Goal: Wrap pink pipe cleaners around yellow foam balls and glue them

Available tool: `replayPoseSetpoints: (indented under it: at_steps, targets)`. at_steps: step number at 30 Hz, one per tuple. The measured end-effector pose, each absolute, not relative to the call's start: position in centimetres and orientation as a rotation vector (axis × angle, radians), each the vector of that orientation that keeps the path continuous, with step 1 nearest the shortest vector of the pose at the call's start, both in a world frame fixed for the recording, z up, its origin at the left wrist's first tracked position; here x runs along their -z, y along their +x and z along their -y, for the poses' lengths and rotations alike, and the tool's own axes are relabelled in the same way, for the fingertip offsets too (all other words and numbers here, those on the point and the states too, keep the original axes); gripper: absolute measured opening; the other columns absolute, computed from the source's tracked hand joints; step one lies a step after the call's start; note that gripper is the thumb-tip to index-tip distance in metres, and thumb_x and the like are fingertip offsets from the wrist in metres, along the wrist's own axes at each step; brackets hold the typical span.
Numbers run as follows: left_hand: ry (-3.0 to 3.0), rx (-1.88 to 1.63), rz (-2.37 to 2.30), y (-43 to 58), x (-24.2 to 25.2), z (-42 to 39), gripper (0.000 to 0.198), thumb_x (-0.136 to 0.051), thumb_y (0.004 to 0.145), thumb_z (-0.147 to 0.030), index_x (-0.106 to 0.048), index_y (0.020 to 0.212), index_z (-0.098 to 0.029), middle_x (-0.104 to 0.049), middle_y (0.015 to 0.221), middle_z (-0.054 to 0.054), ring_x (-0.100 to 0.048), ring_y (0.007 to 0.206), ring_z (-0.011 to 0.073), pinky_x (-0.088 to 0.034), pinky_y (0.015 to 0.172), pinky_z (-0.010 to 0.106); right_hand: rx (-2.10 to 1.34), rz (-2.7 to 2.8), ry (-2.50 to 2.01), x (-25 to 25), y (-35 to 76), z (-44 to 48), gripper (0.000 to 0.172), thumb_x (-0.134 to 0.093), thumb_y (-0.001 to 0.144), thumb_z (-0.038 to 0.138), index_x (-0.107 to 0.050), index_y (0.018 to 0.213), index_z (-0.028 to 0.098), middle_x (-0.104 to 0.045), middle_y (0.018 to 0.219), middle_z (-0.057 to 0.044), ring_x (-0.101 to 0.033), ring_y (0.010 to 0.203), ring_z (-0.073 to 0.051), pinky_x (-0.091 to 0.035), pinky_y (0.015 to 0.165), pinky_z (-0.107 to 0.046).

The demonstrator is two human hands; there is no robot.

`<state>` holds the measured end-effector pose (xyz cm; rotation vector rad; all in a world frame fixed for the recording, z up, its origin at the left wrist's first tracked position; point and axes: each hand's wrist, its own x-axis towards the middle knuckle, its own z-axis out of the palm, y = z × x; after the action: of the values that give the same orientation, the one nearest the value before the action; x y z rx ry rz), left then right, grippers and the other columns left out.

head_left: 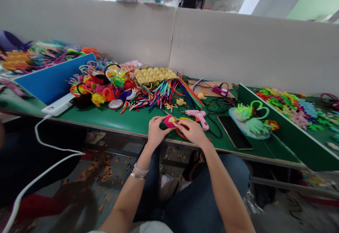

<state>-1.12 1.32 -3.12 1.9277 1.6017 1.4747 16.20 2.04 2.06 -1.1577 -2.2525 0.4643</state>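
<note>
My left hand (155,129) and my right hand (192,131) meet at the front edge of the green table (111,118). Together they pinch a small craft piece (169,120) of pink fuzzy pipe cleaner wrapped round a yellow ball. Fingers of both hands are curled on it. A red hoop (182,134) lies under my right hand. A pink glue gun (197,115) rests just beyond my right hand. Two bracelets sit on my left wrist.
A heap of coloured pipe cleaners (169,93), a yellow egg tray (153,74), and fuzzy headbands (106,84) fill the table's back. A dark phone (234,131) and a green swan ornament (250,120) lie right. A white cable (53,148) hangs left.
</note>
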Motion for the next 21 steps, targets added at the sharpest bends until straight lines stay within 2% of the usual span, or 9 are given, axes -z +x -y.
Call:
replayPoseSetpoints:
  at_steps: [13, 21]
  targets:
    - [1.905, -1.480, -1.591, -1.25, 3.34, -1.29, 0.048, -0.074, 0.063, -0.042, -0.063, 0.104, -0.021, -0.063, 0.094, 0.006, -0.055, 0.095, 0.0209, -0.040, 0.088, 0.035, -0.732, 2.210, -1.240, -2.29, 16.60, -2.35, 0.039, -0.045, 0.085, 0.049, -0.061, 0.068, 0.018, -0.059, 0.067, -0.002, -0.050, 0.063, -0.013, -0.033, 0.056, -0.024]
    - [1.944, -1.434, -1.581, -1.23, 3.04, -1.11, 0.044, -0.073, 0.065, -0.039, -0.063, 0.105, -0.024, -0.065, 0.095, 0.005, -0.055, 0.096, 0.0209, -0.039, 0.089, 0.035, -0.727, 2.212, -1.315, -2.50, 17.03, -2.35, 0.042, -0.046, 0.082, 0.053, -0.055, 0.061, 0.018, -0.053, 0.057, 0.001, -0.043, 0.056, -0.011, -0.030, 0.053, -0.024]
